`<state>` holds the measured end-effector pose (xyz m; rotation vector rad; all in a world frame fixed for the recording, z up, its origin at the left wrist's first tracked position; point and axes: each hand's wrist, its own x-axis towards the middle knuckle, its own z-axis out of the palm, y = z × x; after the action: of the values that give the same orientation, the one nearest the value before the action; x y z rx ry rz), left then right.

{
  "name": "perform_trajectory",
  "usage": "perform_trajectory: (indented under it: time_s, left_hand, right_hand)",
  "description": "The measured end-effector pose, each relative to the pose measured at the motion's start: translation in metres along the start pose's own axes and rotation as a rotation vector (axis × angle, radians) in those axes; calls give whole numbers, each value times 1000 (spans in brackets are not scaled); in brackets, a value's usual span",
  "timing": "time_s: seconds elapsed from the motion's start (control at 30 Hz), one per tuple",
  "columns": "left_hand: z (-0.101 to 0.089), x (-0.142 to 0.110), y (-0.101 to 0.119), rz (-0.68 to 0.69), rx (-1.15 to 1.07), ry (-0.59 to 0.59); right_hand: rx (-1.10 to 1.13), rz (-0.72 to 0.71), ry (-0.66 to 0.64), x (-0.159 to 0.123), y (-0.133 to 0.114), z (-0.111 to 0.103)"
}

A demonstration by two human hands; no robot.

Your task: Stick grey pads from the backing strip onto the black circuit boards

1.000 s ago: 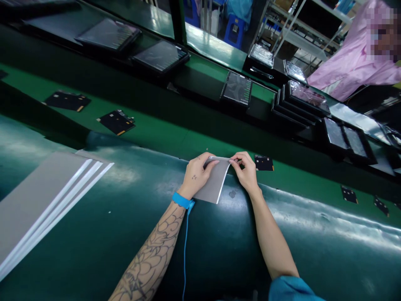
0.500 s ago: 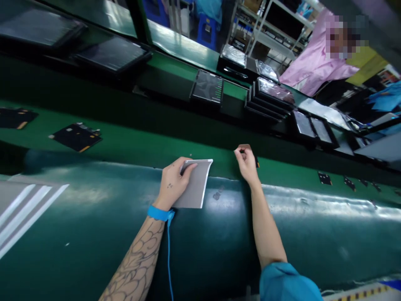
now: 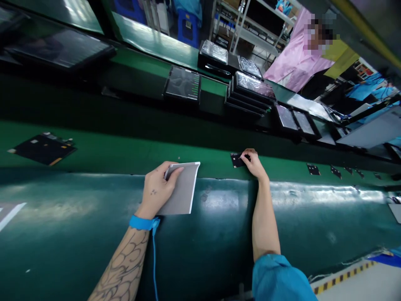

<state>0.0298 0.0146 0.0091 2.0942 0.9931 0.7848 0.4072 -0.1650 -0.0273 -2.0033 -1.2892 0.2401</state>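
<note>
My left hand (image 3: pixel 156 188) grips a flexible grey sheet with white edges (image 3: pixel 181 190), its thumb on top and its fingers curled over the far edge. The sheet lies at the near edge of the green conveyor belt (image 3: pixel 125 150). A blue wrist strap (image 3: pixel 142 223) circles my left wrist, with its blue cord trailing down. My right hand (image 3: pixel 254 164) is apart from the sheet, and its fingertips rest on a small black board (image 3: pixel 237 160) on the belt. I cannot tell whether they grip it.
Black trays with foil-covered panels (image 3: pixel 250 88) stand in stacks beyond the belt. Other black boards (image 3: pixel 44 148) lie along it. A rounded dark green bench edge (image 3: pixel 203 221) runs in front. A co-worker in a pink smock (image 3: pixel 297 62) stands at the upper right.
My right hand has left the grey sheet and moved onto the small black board. My left hand keeps the sheet. The whole view has shifted, with the scene sliding left.
</note>
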Motion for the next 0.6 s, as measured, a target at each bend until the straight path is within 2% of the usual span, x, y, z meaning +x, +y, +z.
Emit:
perform_trajectory:
  time_s: [0.2, 0.37, 0.47, 0.6]
  left_hand:
    - [0, 0, -1, -26, 26, -15]
    - [1, 0, -2, -21, 24, -11]
    - [1, 0, -3, -20, 15, -17]
    - [2, 0, -5, -24, 0, -20]
  right_hand:
    - [-31, 30, -34, -5, 6, -7]
    - [-82, 21, -13, -4, 8, -4]
    - [-38, 33, 139, -3, 5, -1]
    - [99, 128, 379, -1, -3, -4]
